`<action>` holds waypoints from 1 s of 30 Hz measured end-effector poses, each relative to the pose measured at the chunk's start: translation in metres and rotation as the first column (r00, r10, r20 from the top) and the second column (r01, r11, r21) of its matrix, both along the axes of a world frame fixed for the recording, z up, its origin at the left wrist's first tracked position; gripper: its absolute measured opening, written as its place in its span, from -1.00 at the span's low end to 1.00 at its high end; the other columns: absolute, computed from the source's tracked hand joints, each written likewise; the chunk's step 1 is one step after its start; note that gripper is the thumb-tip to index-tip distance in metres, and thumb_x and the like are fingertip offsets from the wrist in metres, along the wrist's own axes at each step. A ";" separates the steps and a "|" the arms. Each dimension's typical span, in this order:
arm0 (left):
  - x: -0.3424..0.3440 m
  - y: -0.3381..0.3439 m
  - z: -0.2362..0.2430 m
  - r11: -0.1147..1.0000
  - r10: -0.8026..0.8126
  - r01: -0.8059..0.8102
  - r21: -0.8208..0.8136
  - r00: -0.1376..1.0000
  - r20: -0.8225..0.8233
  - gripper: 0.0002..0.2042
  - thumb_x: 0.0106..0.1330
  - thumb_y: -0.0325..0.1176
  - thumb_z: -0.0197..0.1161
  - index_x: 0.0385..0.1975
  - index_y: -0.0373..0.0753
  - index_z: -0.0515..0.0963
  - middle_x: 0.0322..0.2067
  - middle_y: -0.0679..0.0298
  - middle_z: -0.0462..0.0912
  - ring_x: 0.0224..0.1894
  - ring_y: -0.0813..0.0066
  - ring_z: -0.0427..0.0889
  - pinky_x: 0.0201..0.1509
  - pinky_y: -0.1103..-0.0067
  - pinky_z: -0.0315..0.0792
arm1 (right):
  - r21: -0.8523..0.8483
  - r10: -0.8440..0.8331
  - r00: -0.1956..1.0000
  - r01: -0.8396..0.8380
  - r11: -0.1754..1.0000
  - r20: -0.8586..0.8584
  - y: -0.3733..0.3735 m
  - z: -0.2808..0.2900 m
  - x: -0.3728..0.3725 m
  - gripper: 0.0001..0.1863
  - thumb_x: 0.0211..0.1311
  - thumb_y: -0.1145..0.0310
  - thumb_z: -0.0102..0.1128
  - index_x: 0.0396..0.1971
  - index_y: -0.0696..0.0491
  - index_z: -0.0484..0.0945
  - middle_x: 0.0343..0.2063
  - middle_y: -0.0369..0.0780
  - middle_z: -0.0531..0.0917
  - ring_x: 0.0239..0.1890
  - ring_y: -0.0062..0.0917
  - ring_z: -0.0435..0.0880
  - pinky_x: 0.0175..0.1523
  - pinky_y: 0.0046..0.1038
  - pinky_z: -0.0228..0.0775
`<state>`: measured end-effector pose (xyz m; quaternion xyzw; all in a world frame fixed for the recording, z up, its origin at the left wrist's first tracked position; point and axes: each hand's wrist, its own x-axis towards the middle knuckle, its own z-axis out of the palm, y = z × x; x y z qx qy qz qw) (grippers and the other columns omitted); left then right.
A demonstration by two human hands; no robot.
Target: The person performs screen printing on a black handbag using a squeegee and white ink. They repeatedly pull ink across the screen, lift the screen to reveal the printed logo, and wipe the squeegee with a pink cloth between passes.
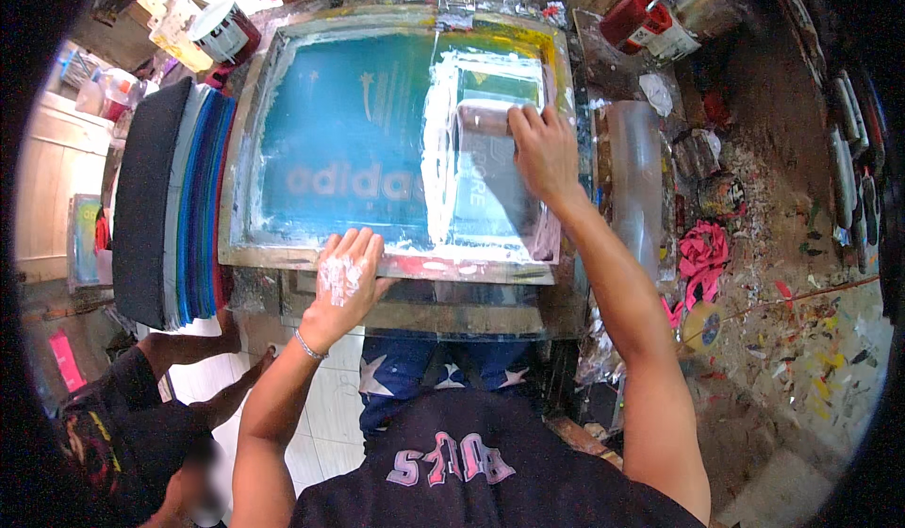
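A wooden screen printing frame (250, 123) with blue-green mesh lies flat in front of me. White tape or ink borders a narrower panel on its right, and pale lettering shows on the mesh. My right hand (544, 151) is closed round a squeegee (485, 116) with a pinkish-brown handle, over the upper part of that right panel. The squeegee's blade is hard to make out. My left hand (347, 273), smeared with white on its back, grips the frame's front rail, fingers over the top and thumb on the near side.
Left of the frame stands a thick stack of dark and blue fabric pieces (193, 207). Tubs stand at the back: a white one (224, 33) left, a red one (633, 21) right. A clear roll (633, 179) and pink cloth (702, 256) lie rightward. Another person's arm (193, 339) shows lower left.
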<state>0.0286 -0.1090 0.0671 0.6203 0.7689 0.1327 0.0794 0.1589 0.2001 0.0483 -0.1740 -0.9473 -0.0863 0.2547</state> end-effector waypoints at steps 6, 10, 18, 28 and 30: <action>0.001 -0.001 0.000 0.998 0.006 -0.006 0.059 1.000 -0.011 -0.54 -0.12 -0.35 0.56 -0.26 -0.29 0.45 -0.27 0.14 0.46 -0.16 0.16 0.48 -0.07 0.33 0.32 | -0.344 -0.069 0.960 0.164 0.925 0.273 0.053 0.051 -0.036 -0.72 0.10 0.42 0.26 -0.14 0.02 0.52 -0.31 -0.01 0.69 -0.16 0.00 0.66 -0.11 0.04 0.46; 0.001 0.000 -0.001 0.999 0.029 -0.029 0.014 1.000 0.000 -0.54 -0.11 -0.35 0.57 -0.27 -0.29 0.44 -0.28 0.15 0.46 -0.16 0.16 0.48 -0.07 0.33 0.31 | -0.311 -0.022 0.981 0.082 0.947 0.192 0.068 0.077 -0.039 -0.76 0.12 0.37 0.21 -0.18 0.01 0.57 -0.33 -0.01 0.72 -0.21 -0.01 0.71 -0.12 0.04 0.52; -0.001 0.000 -0.002 0.999 0.047 -0.046 -0.016 0.996 0.070 -0.55 -0.13 -0.37 0.58 -0.31 -0.28 0.43 -0.31 0.15 0.44 -0.17 0.13 0.46 -0.09 0.31 0.30 | -0.185 -0.020 0.978 0.059 0.981 0.207 0.087 0.033 -0.069 -0.79 0.12 0.42 0.13 -0.22 0.00 0.59 -0.43 -0.01 0.71 -0.31 -0.03 0.73 -0.24 -0.01 0.54; -0.001 -0.001 -0.004 0.999 0.035 -0.036 0.006 0.996 0.078 -0.54 -0.15 -0.38 0.59 -0.31 -0.28 0.44 -0.30 0.15 0.45 -0.17 0.13 0.46 -0.08 0.31 0.29 | -0.396 0.138 0.941 -0.004 0.918 0.309 -0.074 0.043 0.054 -0.83 0.02 0.53 0.18 -0.35 0.04 0.45 -0.49 -0.17 0.56 -0.38 -0.21 0.56 -0.30 -0.13 0.42; 0.000 -0.001 -0.005 0.999 0.035 -0.036 0.008 0.997 0.069 -0.54 -0.15 -0.37 0.59 -0.30 -0.27 0.44 -0.29 0.15 0.45 -0.16 0.14 0.46 -0.08 0.30 0.29 | -0.379 0.145 0.954 -0.036 0.925 0.262 -0.089 0.045 0.064 -0.81 0.01 0.53 0.19 -0.34 0.06 0.44 -0.44 -0.17 0.56 -0.31 -0.22 0.57 -0.22 -0.17 0.41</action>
